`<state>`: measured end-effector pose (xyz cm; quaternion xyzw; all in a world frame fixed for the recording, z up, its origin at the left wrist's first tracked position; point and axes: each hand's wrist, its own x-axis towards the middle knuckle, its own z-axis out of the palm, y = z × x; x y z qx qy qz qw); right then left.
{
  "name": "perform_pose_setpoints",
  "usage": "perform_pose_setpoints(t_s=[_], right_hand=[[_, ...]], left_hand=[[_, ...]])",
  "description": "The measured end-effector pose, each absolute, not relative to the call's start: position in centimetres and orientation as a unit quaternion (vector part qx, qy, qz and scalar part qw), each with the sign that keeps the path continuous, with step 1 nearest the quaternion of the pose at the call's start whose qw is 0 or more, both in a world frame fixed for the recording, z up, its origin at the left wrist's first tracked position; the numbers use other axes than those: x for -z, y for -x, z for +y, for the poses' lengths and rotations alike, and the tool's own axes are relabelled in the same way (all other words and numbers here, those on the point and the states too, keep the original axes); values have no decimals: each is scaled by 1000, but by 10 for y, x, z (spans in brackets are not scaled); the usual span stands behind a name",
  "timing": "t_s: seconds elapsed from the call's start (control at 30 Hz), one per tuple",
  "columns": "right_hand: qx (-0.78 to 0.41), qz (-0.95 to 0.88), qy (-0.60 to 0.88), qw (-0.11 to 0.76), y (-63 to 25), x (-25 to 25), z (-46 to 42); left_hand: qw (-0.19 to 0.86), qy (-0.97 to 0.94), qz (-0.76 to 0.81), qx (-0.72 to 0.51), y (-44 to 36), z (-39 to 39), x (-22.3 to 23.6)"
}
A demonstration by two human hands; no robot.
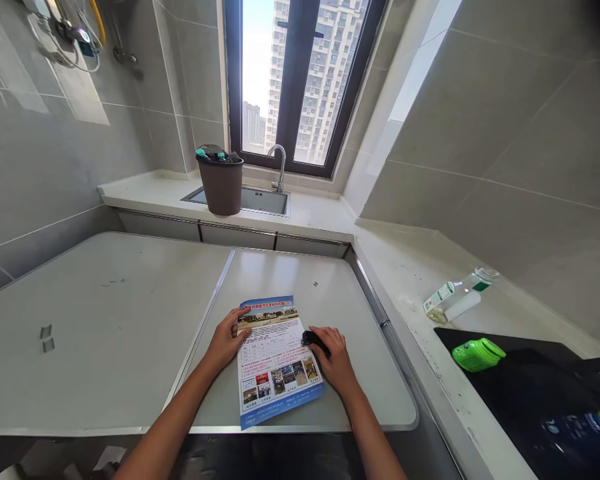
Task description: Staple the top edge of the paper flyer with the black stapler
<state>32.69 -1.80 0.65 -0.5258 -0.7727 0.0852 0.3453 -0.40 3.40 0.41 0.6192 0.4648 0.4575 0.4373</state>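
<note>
A printed flyer (275, 353) with a blue border, red headings and small photos lies on the white board in front of me. My left hand (226, 338) holds its left edge, the thumb resting on the printed side. At the right edge of the flyer, my right hand (336, 357) is closed around a small black stapler (316, 342). The stapler's front end reaches the paper's edge; whether its jaws are around the paper I cannot tell.
Small grey strips (47, 339) lie on the left board. A brown bucket (222, 187) stands by the sink (265, 200) and faucet (280, 170). On the right counter are a clear bottle (463, 293), a green container (477, 355) and a black bag (525, 393).
</note>
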Motion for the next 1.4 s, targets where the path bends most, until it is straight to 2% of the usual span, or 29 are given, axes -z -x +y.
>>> perform_pose_setpoints(t_s=[0.37,0.77,1.4], right_hand=[[12,-757,543,363,-328,0,-13],[-34,-757,543,362,-327,0,6],[-2,-774,543,327,-327,3,6]], left_hand=[[482,-642,441,-401,2,29,-11],[514,-629,424,-400,0,29,-13],[483,-639,444,-402,-3,25,-23]])
